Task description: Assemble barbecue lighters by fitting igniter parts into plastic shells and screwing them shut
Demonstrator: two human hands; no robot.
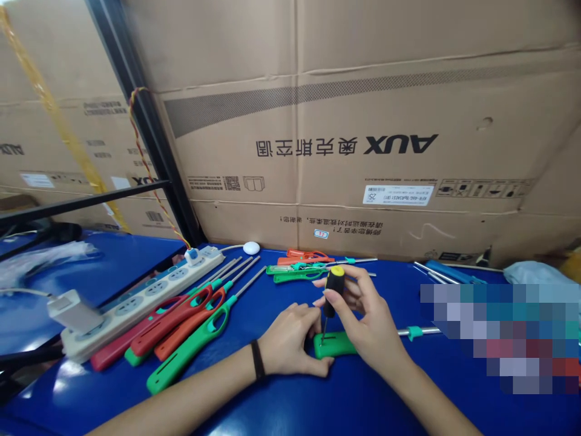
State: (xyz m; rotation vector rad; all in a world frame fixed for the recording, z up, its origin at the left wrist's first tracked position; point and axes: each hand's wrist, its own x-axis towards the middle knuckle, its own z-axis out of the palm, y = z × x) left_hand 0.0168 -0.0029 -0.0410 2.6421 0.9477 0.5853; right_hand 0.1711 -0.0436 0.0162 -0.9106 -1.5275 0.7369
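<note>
Head camera: on the blue table (254,406), a little right of the middle, I see a green lighter (340,343) lying down. The left hand (290,339) is half curled at its left end — thumb on the near side, fingers on the far side — and seems to pin it. The right hand (374,321) is wrapped around a screwdriver (334,297) that stands nearly upright, its tip meeting that same end. I judge the lighter light and stiff, with a smooth shell that could slide on the glossy surface; the body is the place to hold, rather than the thin metal tube (429,331). Its long axis runs left to right: the butt points left, the tube right and slightly toward the far side. The right hand hides its middle. Further left, a row of lighters (172,321) lies beside a power strip (145,295); a pile of others (299,277) lies farther off.
</note>
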